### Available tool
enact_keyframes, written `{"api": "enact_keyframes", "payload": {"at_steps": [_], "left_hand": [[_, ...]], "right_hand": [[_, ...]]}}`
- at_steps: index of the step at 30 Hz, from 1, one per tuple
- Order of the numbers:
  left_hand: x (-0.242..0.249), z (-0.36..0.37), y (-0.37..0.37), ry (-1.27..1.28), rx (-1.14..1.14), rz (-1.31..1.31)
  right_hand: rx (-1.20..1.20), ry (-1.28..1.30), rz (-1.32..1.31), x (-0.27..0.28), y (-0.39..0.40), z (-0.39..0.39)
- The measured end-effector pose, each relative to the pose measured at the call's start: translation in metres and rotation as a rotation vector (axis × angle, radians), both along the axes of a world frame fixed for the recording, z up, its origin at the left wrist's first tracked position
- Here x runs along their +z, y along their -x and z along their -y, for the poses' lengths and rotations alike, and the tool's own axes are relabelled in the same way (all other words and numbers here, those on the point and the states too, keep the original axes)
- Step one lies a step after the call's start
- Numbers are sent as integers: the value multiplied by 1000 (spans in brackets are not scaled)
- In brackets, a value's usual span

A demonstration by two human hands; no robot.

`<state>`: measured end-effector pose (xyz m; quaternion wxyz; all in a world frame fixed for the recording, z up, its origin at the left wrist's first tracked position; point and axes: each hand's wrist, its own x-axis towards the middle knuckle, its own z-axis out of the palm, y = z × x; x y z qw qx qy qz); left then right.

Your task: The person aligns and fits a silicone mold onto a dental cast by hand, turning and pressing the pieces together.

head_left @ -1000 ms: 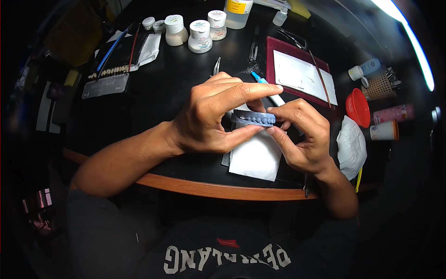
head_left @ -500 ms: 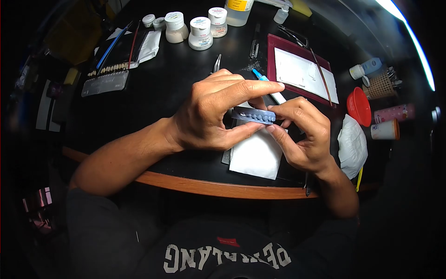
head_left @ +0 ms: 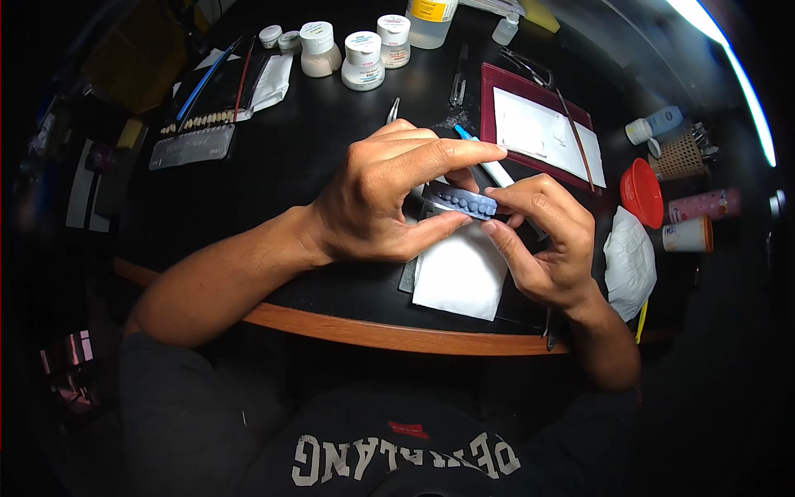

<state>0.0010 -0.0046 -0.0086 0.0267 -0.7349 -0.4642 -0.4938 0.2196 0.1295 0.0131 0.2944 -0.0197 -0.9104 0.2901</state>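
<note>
A small blue-grey block with a row of tooth shapes on it (head_left: 462,200) is held above the black table (head_left: 306,149). My left hand (head_left: 389,195) grips it between thumb and fingers from the left. My right hand (head_left: 542,240) pinches its right end and also holds a thin tool with a blue tip (head_left: 480,156) that points away from me. A white paper sheet (head_left: 460,273) lies just under both hands.
Several white jars (head_left: 363,60) and a bottle (head_left: 431,16) stand at the back. A tooth shade guide (head_left: 195,126) and tweezers (head_left: 391,110) lie back left. A dark red tray with paper (head_left: 542,124), a red cup (head_left: 639,192), a tissue (head_left: 629,261) and small containers (head_left: 686,234) sit right.
The block has tilted a little, its right end lower. Both hands shifted slightly to the right and away from me.
</note>
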Motion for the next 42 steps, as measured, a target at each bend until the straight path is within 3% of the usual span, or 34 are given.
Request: {"api": "enact_keyframes", "payload": {"at_steps": [13,22,42], "left_hand": [[1,0,1,-8,-36,34],[3,-2,3,50,11,85],[0,-4,5,15,-12,53]], "right_hand": [[9,66,-31,0,-1,0],[16,483,-103,-5,-6,0],[-15,386,-11,-1,-5,2]]}}
